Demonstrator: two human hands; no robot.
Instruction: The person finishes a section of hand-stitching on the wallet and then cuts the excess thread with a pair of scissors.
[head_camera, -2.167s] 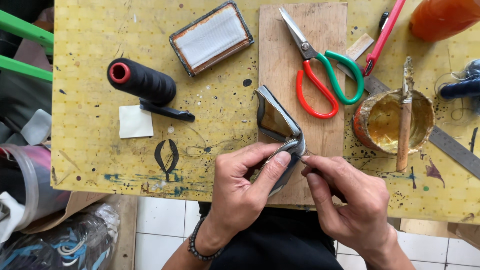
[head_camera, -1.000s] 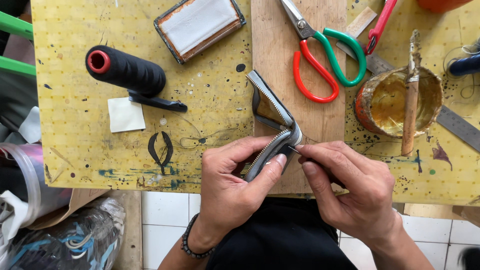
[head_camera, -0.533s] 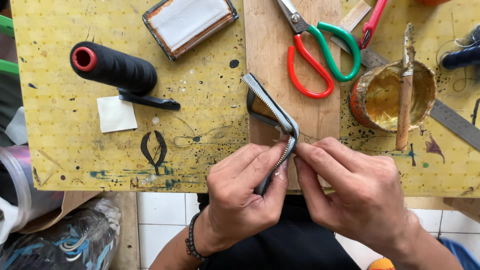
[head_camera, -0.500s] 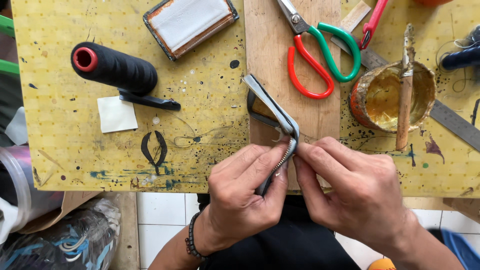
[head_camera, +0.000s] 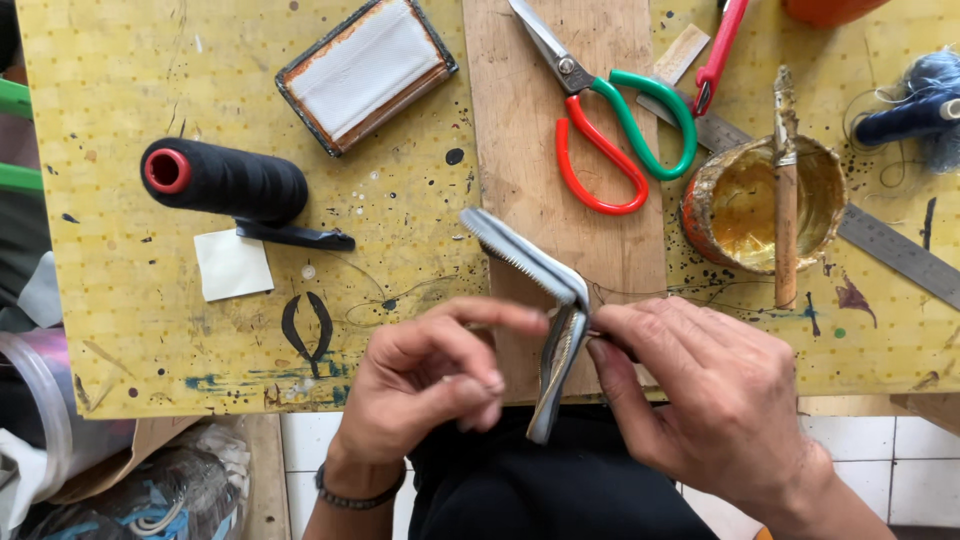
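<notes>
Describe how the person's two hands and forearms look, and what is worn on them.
Both hands are bare, without gloves or rings that I can see. The left hand has a dark beaded bracelet around its wrist. The right hand shows nothing worn at the wrist. No sleeves reach either forearm.

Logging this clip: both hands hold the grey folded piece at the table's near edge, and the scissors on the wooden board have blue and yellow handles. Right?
Not quite. The head view shows the scissors with red and green handles. The rest stands: left hand and right hand hold the grey folded piece, and the scissors lie on the wooden board.
</notes>
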